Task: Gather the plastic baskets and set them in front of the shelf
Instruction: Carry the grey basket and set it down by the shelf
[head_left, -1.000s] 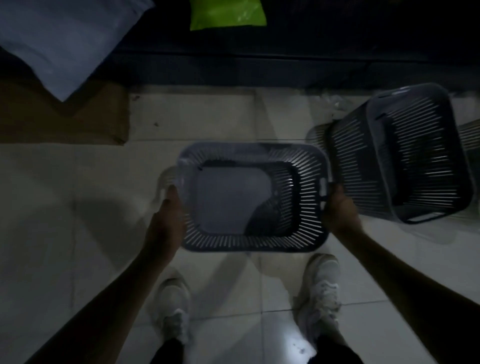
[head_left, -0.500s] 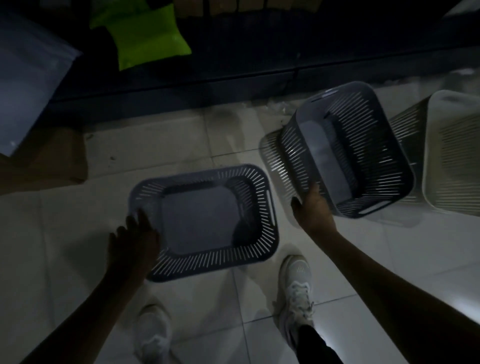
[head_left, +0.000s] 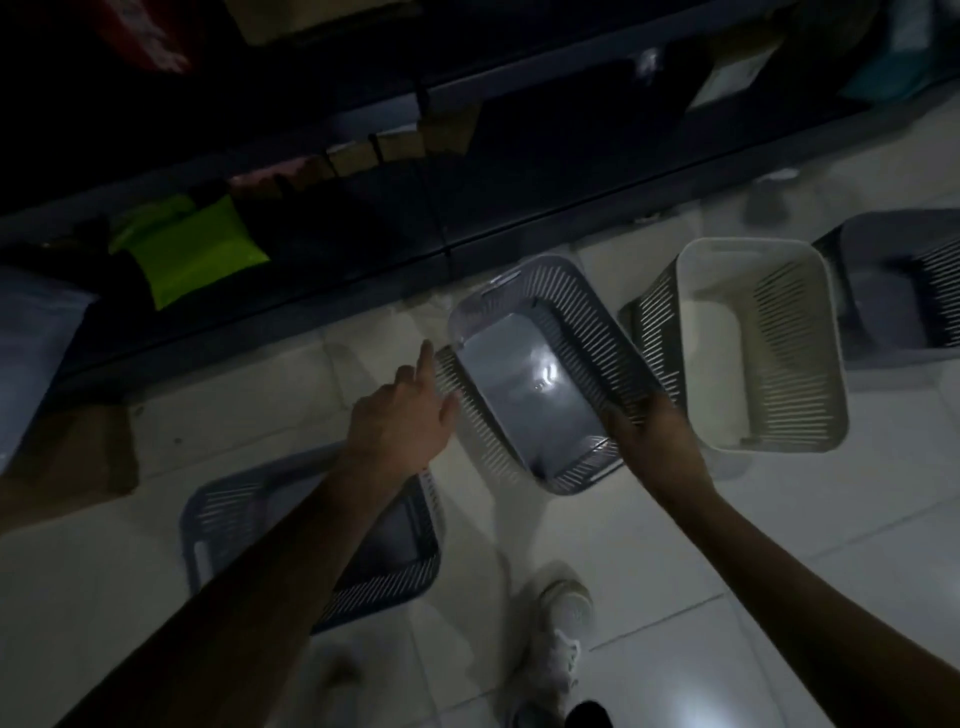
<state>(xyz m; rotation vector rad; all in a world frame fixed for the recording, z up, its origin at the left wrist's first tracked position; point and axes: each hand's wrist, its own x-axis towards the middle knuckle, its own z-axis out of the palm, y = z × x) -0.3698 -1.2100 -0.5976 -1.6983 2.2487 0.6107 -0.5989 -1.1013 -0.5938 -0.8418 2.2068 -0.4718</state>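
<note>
The right hand (head_left: 655, 441) grips the near right rim of the grey basket (head_left: 540, 374); the left hand (head_left: 402, 421) reaches, fingers spread. The basket looks light and stiff, best held by its rims.

There is one view only, from the person's head, looking steeply down at the tiled floor (head_left: 675, 545) in front of the shelf (head_left: 363, 270). The shelf runs across the top, tilted; the person's shoe (head_left: 558, 644) shows at the bottom edge, close below.
</note>
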